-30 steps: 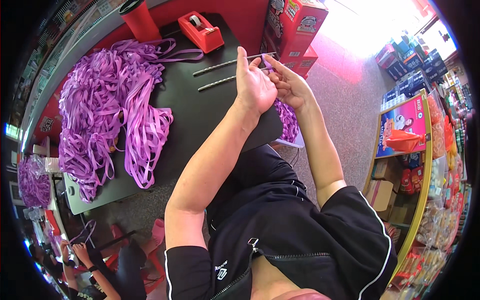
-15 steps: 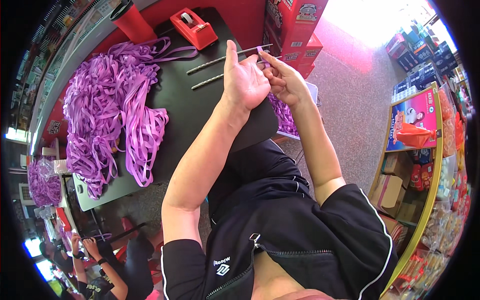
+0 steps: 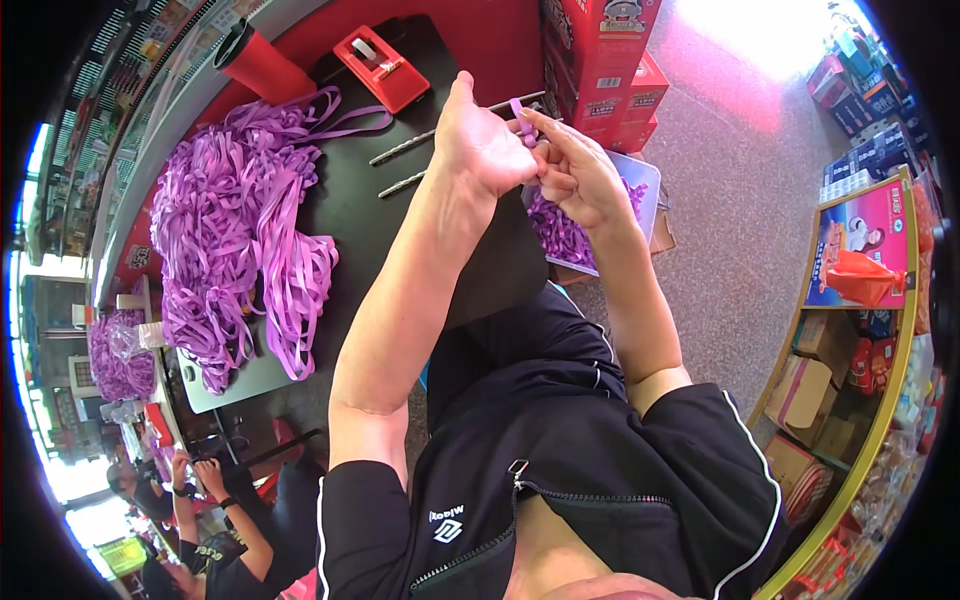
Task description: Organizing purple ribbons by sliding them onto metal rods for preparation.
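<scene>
My left hand [image 3: 482,145] is palm up over the dark tabletop, its thumb stretched away from the palm. Its fingertips reach my right hand and are partly hidden there. With my right hand [image 3: 582,175] I pinch a short length of purple ribbon [image 3: 524,122] looped at one of two thin twisted metal rods. The far rod [image 3: 403,149] runs behind my left hand and shows again beyond it. The near rod [image 3: 402,185] sticks out left of my wrist; its other end is covered.
A big heap of purple ribbon [image 3: 225,230] covers the table's left side. Behind it stand a red tumbler [image 3: 262,65] and a red tape dispenser [image 3: 382,70]. Right of the table are a white bin [image 3: 648,200] of purple ribbon pieces and red boxes [image 3: 600,80]. Another person [image 3: 240,520] works at lower left.
My left hand has turned slightly and shifted left, covering more of the rods. The ribbon end stands up more at my right fingers. The view has shifted, showing more of the bin.
</scene>
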The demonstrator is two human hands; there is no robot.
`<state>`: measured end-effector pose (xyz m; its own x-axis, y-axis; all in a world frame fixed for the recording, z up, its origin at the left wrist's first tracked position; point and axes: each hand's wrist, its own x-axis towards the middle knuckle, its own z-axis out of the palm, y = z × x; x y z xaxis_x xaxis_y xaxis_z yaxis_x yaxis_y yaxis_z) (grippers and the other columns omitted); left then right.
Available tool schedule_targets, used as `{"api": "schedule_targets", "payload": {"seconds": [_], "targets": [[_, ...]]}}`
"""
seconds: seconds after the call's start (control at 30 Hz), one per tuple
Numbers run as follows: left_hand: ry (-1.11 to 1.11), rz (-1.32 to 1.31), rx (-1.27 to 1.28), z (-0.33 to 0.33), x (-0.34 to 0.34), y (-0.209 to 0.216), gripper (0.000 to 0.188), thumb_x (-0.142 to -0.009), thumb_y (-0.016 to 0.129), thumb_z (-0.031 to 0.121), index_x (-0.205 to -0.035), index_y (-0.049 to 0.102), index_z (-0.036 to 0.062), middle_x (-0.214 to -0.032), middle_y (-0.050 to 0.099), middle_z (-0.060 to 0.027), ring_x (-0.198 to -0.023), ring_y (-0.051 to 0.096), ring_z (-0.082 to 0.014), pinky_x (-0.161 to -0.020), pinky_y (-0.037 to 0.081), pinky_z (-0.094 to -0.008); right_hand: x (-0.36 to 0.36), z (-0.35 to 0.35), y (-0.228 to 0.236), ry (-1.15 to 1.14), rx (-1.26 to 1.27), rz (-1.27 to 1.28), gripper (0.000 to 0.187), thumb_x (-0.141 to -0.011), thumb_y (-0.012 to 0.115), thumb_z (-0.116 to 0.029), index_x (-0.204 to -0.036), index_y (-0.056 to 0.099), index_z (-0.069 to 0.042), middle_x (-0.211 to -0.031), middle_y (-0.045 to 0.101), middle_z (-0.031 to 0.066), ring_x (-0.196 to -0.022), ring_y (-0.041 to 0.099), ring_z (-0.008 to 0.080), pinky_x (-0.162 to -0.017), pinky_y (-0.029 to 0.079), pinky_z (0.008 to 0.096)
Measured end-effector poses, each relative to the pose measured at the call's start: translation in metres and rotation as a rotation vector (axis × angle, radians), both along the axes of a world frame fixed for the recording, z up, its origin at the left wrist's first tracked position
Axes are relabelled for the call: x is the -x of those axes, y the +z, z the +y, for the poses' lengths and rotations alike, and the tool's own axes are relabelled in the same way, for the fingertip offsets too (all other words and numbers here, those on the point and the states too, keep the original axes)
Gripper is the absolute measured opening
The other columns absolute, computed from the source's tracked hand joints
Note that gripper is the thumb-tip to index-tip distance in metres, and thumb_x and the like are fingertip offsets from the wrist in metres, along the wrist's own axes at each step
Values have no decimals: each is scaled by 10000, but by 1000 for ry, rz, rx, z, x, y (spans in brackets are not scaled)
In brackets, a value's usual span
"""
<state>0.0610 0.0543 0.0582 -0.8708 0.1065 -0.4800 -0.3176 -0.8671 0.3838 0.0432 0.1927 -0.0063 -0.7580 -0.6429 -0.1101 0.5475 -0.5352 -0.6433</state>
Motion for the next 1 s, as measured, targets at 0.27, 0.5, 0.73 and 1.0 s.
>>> {"api": "schedule_targets", "payload": {"seconds": [0.27,0.5,0.73,1.0], "targets": [[-117,38,-17,-1,-6,11,1012,-874,220,721,-1365,114,-158,-1393,221,-250,-1267,228,-366,-1061,22,-585,3,8,-1,-548,-931,1016,314,-917,552,-271,-1185,603,-116,-726,618,137,-706,653,263,-633,502,371],[-121,51,-13,-1,-10,12,1009,-877,248,714,-1382,88,-145,-1430,183,-250,-1317,178,-372,-1064,11,-589,1,15,15,-502,-1365,1341,279,-896,553,-254,-1142,634,-152,-819,589,126,-734,636,323,-645,508,428],[-122,63,12,2,-12,14,1001,-878,264,709,-1385,97,-137,-1430,195,-247,-1314,165,-378,-1062,23,-588,17,20,29,-400,-1560,1340,304,-877,559,-301,-1099,660,-118,-891,589,156,-841,628,326,-724,502,435],[-117,53,17,4,-12,12,1016,-872,277,713,-1384,98,-147,-1435,184,-236,-1311,154,-372,-1063,28,-586,75,20,-7,-240,-1025,1117,481,-843,582,-480,-934,712,-26,-768,669,173,-728,638,275,-692,468,377]]}}
